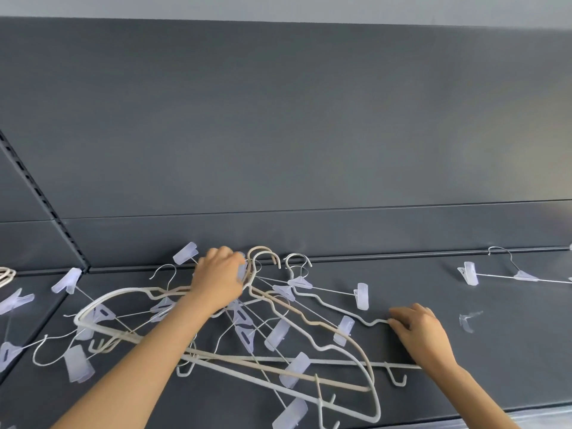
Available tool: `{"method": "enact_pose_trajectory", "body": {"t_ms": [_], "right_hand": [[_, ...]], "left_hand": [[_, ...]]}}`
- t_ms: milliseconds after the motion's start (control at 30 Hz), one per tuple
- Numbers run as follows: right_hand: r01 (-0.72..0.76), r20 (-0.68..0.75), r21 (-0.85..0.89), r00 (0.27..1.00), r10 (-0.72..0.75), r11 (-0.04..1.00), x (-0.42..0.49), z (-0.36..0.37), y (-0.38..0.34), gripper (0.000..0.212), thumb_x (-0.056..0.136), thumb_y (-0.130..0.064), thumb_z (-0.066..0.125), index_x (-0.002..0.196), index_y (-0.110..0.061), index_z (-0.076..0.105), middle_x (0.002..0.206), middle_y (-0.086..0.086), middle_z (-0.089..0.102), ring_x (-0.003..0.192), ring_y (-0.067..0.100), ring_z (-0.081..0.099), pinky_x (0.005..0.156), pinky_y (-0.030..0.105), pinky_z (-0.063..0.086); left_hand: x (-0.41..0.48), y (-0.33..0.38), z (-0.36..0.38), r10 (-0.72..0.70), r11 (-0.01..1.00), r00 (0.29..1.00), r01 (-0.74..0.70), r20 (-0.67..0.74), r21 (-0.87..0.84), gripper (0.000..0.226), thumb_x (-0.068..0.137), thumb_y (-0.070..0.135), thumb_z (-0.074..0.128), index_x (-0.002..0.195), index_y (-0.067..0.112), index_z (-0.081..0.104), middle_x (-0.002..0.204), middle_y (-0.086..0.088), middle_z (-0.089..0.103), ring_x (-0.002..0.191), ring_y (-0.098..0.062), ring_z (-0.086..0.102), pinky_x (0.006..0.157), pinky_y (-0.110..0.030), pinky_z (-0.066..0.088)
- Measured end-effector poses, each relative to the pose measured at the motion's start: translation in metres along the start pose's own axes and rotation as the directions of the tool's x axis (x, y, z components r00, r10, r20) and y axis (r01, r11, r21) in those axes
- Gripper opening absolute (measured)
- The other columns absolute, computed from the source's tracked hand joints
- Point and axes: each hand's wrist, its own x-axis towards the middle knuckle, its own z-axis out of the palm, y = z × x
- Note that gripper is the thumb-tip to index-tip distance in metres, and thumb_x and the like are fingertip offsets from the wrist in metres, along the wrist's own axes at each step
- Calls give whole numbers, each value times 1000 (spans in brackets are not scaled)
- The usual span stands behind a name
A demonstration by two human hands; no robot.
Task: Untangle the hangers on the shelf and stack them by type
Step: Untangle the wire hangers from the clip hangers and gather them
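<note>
Near the shelf's [464, 382] back edge the left hand [218, 275] grips the tangled hangers [280, 334] by their hooks while the right hand [421, 332] pinches one white hanger [374, 322] mid-shelf, best drawn sideways slowly, clear of clips [361, 296].

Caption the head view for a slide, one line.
Left hand and right hand grip white hangers in a tangle on a dark shelf; one clip hanger lies apart.

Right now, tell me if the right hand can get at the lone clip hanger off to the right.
Probably yes: only bare shelf and a loose clip lie between the right hand and the clip hanger, but it must first release the white hanger.
</note>
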Motion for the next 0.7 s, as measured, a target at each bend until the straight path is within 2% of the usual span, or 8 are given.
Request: {"method": "enact_pose_trajectory", "body": {"t_ms": [67, 167, 267, 333, 433, 533, 600, 700], "right_hand": [[61, -7, 31, 998, -60, 998, 4, -1, -7, 16, 85, -19, 63, 99, -17, 71, 82, -6, 53, 94, 22, 53, 72, 25, 37], [146, 44, 45, 988, -148, 988, 9, 1, -18, 13, 84, -21, 64, 94, -19, 73, 85, -11, 58, 87, 12, 47, 71, 21, 34], [169, 94, 38, 981, -172, 985, 10, 6, -21, 15, 83, -23, 65, 96, -20, 72, 95, -7, 66, 91, 15, 51, 75, 22, 39], [173, 103, 37, 979, -176, 984, 9, 10, -19, 19, 83, -25, 65, 100, -19, 71, 97, -6, 65, 97, 16, 54, 79, 22, 42], [182, 88, 53, 978, -187, 982, 8, 14, -19, 20, 83, -25, 64, 101, -18, 70, 88, -11, 55, 93, 13, 53, 75, 19, 38], [197, 91, 37, 976, -200, 980, 9, 18, -21, 19, 85, -24, 62, 101, -19, 70, 88, -10, 54, 88, 11, 48, 73, 18, 36], [204, 94, 29, 974, -206, 979, 9, 20, -22, 18, 85, -22, 62, 101, -19, 70, 92, -6, 60, 92, 15, 51, 76, 20, 39], [205, 86, 27, 975, -207, 978, 8, 21, -24, 16, 85, -20, 62, 98, -19, 71, 94, -2, 64, 92, 19, 52, 78, 25, 42]], "left_hand": [[-3, 28, 4, 181, 978, 982, -185, -47, -93, 40, 88, 10, 46, 126, 22, 50, 134, 2, 48, 124, -19, 39, 103, -33, 32], [-3, 58, 8, 363, 929, 917, -341, 166, -145, 51, 85, 16, 49, 133, 32, 42, 138, 5, 42, 128, -19, 35, 107, -34, 25], [4, 64, 5, 353, 935, 842, -331, 407, -126, 69, 77, 24, 58, 137, 41, 27, 143, 5, 33, 131, -23, 28, 107, -37, 22], [10, 61, 7, 344, 939, 817, -311, 463, -149, 75, 75, 30, 63, 138, 44, 23, 144, 7, 31, 131, -24, 29, 107, -40, 24], [15, 55, 10, 348, 937, 791, -277, 502, -212, 84, 70, 45, 68, 139, 46, 21, 148, 12, 24, 137, -23, 24, 110, -45, 26], [14, 54, 8, 322, 945, 747, -289, 581, -151, 96, 66, 53, 73, 142, 46, 14, 156, 10, 6, 144, -23, 5, 116, -46, 14], [11, 56, 8, 305, 939, 742, -341, 598, -56, 95, 67, 49, 74, 142, 45, 16, 157, 6, -1, 144, -25, -1, 115, -46, 10], [8, 59, 10, 344, 922, 773, -386, 532, -35, 73, 72, 41, 71, 135, 41, 35, 149, 1, 17, 137, -25, 16, 108, -42, 24]]}}
